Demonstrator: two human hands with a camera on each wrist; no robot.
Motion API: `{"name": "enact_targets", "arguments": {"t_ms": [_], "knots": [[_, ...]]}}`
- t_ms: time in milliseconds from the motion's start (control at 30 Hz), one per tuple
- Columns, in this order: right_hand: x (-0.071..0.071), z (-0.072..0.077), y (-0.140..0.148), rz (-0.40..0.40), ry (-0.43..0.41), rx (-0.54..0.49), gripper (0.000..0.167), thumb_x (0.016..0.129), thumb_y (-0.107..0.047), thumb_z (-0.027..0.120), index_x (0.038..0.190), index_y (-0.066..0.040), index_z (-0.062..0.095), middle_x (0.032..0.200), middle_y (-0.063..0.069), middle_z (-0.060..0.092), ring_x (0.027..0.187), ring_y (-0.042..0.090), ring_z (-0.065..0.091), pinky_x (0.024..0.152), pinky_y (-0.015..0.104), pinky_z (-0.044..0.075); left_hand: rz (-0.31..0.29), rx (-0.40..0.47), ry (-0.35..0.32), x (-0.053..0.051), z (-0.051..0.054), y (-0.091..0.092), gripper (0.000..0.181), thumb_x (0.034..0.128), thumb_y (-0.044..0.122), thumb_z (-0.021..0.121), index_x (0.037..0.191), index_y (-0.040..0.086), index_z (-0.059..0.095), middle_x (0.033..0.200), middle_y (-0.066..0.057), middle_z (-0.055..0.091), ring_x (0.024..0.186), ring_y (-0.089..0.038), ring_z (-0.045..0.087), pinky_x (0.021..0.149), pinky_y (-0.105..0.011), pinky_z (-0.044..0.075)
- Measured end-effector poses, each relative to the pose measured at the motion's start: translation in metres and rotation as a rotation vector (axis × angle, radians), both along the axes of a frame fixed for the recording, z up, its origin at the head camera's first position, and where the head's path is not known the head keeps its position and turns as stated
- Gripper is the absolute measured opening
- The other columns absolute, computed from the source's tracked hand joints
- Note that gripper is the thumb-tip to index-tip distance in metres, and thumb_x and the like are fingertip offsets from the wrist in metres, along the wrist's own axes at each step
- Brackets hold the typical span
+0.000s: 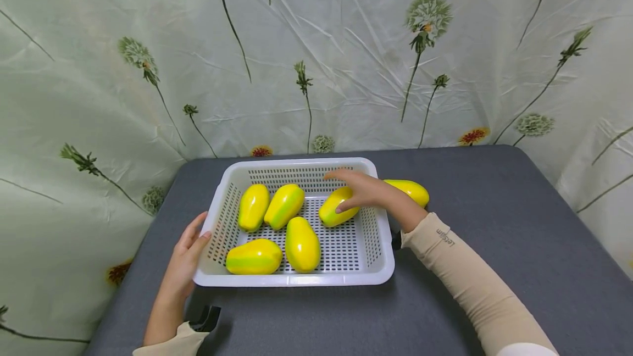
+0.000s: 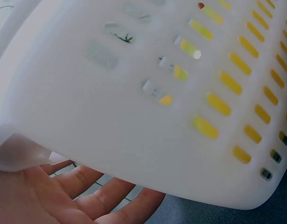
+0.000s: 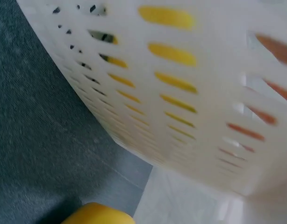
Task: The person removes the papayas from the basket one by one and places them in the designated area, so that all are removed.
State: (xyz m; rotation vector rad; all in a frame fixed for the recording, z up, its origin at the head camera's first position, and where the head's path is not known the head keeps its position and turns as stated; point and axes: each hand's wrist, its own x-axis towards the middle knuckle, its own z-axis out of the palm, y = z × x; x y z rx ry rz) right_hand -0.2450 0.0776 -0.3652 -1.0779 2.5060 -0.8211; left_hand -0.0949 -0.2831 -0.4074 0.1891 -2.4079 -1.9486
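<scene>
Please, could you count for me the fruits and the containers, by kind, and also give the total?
White perforated basket: 1
Yellow-green papayas inside the basket: 5
Yellow papaya outside, to the right of the basket: 1
Total: 7 (6 papayas, 1 basket)

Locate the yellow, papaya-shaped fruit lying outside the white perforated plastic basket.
In the head view, the yellow, papaya-shaped fruit lies on the dark grey table, just right of the white perforated plastic basket, partly hidden behind the person's right wrist.
</scene>
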Motion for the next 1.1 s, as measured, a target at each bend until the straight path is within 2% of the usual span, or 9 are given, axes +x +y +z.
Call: {"name": "enact_targets", "arguments": {"t_ms": [233, 433, 833, 967, 1100], "knots": [[0.002, -0.003, -0.004, 0.023, -0.015, 0.025, 0.071, 0.072, -0.016, 0.076, 0.133, -0.007, 0.041, 0.136, 0.008, 0.038, 0.124, 0.026, 0.032, 0.100, 0.043, 0.026, 0.010, 0.001, -0.022, 0.001, 0.002, 0.000, 0.054, 0.0962, 0.031, 0.040, 0.143, 0.016, 0.018, 0.127, -0.021, 0.036, 0.086, -0.007, 0.057, 0.062, -0.041, 0.051], [0.006, -0.009, -0.009, 0.081, -0.009, 0.068, 0.067, 0.072, -0.015, 0.076, 0.130, -0.006, 0.044, 0.131, 0.009, 0.044, 0.118, 0.025, 0.040, 0.098, 0.039, 0.029, 0.010, -0.004, -0.021, 0.001, 0.001, 0.001, 0.055, 0.0962, 0.031, 0.040, 0.143, 0.012, 0.017, 0.125, -0.020, 0.037, 0.086, -0.008, 0.057, 0.063, -0.040, 0.051], [0.011, -0.014, -0.017, 0.034, 0.046, 0.211, 0.059, 0.071, -0.015, 0.076, 0.125, -0.010, 0.051, 0.125, 0.004, 0.050, 0.110, 0.019, 0.046, 0.094, 0.036, 0.034, 0.015, -0.012, -0.029, 0.001, 0.001, 0.001, 0.054, 0.0966, 0.031, 0.039, 0.143, 0.014, 0.017, 0.127, -0.019, 0.036, 0.088, -0.005, 0.056, 0.065, -0.037, 0.051], [0.011, -0.014, -0.017, 0.030, 0.056, 0.204, 0.057, 0.072, -0.014, 0.076, 0.124, -0.010, 0.052, 0.124, 0.004, 0.050, 0.109, 0.019, 0.046, 0.093, 0.036, 0.035, 0.017, -0.017, -0.027, 0.000, 0.001, 0.002, 0.054, 0.0967, 0.030, 0.039, 0.143, 0.014, 0.017, 0.128, -0.020, 0.035, 0.088, -0.005, 0.055, 0.065, -0.037, 0.051], [0.012, -0.013, -0.015, 0.028, 0.055, 0.143, 0.055, 0.072, -0.013, 0.076, 0.123, -0.009, 0.054, 0.122, 0.004, 0.051, 0.108, 0.019, 0.047, 0.094, 0.036, 0.035, 0.018, -0.023, -0.025, 0.000, 0.000, 0.002, 0.054, 0.0967, 0.030, 0.039, 0.143, 0.015, 0.017, 0.129, -0.019, 0.035, 0.089, -0.005, 0.055, 0.066, -0.037, 0.051]]}}
